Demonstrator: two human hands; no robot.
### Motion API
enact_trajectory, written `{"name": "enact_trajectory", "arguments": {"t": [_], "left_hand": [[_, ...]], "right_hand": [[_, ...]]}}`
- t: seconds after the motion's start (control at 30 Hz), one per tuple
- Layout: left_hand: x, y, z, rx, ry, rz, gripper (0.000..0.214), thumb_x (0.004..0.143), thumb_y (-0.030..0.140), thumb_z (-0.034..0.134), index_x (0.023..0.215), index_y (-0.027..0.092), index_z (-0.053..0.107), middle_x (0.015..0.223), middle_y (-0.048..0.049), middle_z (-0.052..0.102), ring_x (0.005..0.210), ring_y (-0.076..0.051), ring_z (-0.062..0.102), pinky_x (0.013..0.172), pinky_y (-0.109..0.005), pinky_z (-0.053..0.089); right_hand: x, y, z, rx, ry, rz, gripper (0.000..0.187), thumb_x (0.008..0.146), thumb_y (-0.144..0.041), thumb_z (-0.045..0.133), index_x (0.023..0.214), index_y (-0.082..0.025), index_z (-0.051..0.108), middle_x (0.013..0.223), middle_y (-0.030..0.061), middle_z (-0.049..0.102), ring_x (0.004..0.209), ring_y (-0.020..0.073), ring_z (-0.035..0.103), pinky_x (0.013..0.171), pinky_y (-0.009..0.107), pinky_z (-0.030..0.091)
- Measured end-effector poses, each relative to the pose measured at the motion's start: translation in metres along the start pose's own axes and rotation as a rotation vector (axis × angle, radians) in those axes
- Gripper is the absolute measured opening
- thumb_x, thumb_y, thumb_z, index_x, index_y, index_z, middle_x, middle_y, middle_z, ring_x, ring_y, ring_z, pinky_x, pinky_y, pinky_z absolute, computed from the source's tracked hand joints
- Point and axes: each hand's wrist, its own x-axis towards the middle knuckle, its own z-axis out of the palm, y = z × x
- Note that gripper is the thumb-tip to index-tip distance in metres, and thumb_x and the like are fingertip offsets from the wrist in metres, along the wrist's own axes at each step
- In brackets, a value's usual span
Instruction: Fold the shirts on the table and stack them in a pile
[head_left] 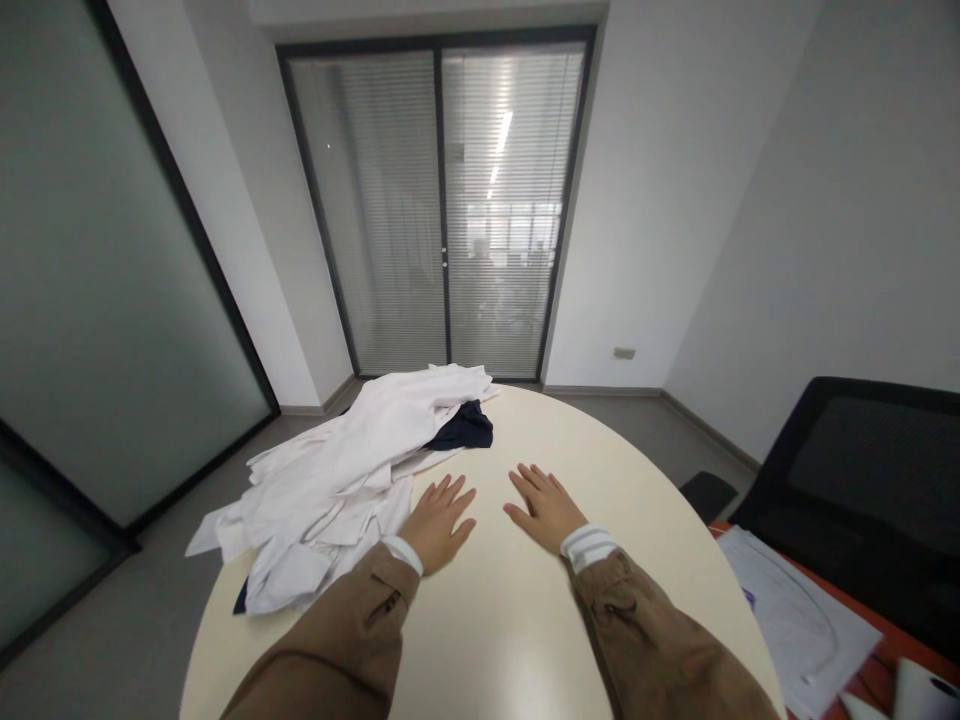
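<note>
My left hand (439,522) lies flat on a round cream table (499,640), fingers spread and holding nothing, right beside a heap of crumpled white cloth garments (330,490). My right hand (544,507) rests palm down on the bare tabletop, also empty, a little apart from my left. A dark navy garment (466,426) pokes out from the far side of the heap, and another dark edge shows under its near corner. Both of my brown sleeves end in white cuffs.
At the right, a black mesh-backed chair (855,480) stands beside an orange-topped desk (885,670) bearing printed papers (795,620). Glass doors with blinds (439,210) stand beyond the table. A dark-framed glass wall (112,280) runs along the left, above a grey floor.
</note>
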Motion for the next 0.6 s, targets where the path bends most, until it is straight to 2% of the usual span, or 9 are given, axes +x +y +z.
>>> {"name": "enact_trajectory", "arguments": {"t": [0.2, 0.33, 0.4, 0.47, 0.53, 0.6], "left_hand": [[-0.012, -0.01, -0.014, -0.043, -0.139, -0.017, 0.057, 0.099, 0.044, 0.04, 0.152, 0.026, 0.035, 0.163, -0.0063, 0.021, 0.151, -0.028, 0.014, 0.121, -0.054, 0.017], [-0.016, -0.016, -0.03, -0.068, -0.242, -0.058, 0.063, 0.092, 0.041, 0.051, 0.152, 0.028, 0.035, 0.162, -0.0084, 0.024, 0.15, -0.031, 0.019, 0.116, -0.059, 0.024], [-0.012, -0.011, -0.032, -0.049, -0.202, -0.076, 0.061, 0.09, 0.041, 0.055, 0.148, 0.025, 0.043, 0.159, -0.0114, 0.032, 0.148, -0.031, 0.027, 0.115, -0.055, 0.03], [-0.004, -0.003, -0.028, -0.023, -0.077, -0.044, 0.055, 0.092, 0.04, 0.052, 0.143, 0.021, 0.049, 0.155, -0.0129, 0.04, 0.145, -0.029, 0.034, 0.116, -0.049, 0.031], [0.005, 0.005, -0.02, -0.01, 0.038, 0.014, 0.05, 0.096, 0.037, 0.045, 0.143, 0.02, 0.049, 0.155, -0.0115, 0.041, 0.145, -0.027, 0.034, 0.118, -0.046, 0.028], [0.011, 0.01, -0.011, -0.006, 0.066, 0.043, 0.049, 0.099, 0.036, 0.04, 0.147, 0.022, 0.045, 0.158, -0.0095, 0.036, 0.147, -0.026, 0.029, 0.12, -0.049, 0.025]], "right_hand": [[0.001, 0.002, 0.002, -0.009, -0.002, -0.004, 0.073, 0.094, -0.061, 0.039, 0.153, -0.019, 0.036, 0.162, 0.0098, 0.025, 0.15, 0.0298, 0.016, 0.121, 0.049, 0.012], [0.001, 0.002, 0.002, -0.011, 0.004, -0.007, 0.072, 0.094, -0.061, 0.04, 0.153, -0.019, 0.037, 0.161, 0.0102, 0.026, 0.15, 0.03, 0.018, 0.121, 0.049, 0.013], [0.001, 0.001, 0.001, -0.012, 0.002, 0.0, 0.072, 0.094, -0.061, 0.04, 0.152, -0.019, 0.038, 0.161, 0.0102, 0.026, 0.15, 0.0296, 0.019, 0.12, 0.049, 0.014], [0.0, -0.001, 0.0, -0.022, 0.016, 0.0, 0.071, 0.094, -0.06, 0.041, 0.152, -0.02, 0.039, 0.161, 0.0099, 0.027, 0.15, 0.0293, 0.019, 0.12, 0.05, 0.013], [-0.002, -0.002, -0.002, -0.044, 0.05, -0.02, 0.07, 0.093, -0.06, 0.042, 0.151, -0.021, 0.04, 0.161, 0.0096, 0.028, 0.15, 0.0299, 0.017, 0.12, 0.052, 0.009], [-0.003, -0.003, -0.003, -0.054, 0.065, -0.039, 0.069, 0.093, -0.061, 0.042, 0.151, -0.023, 0.04, 0.161, 0.0094, 0.028, 0.15, 0.0307, 0.015, 0.12, 0.055, 0.006]]}}
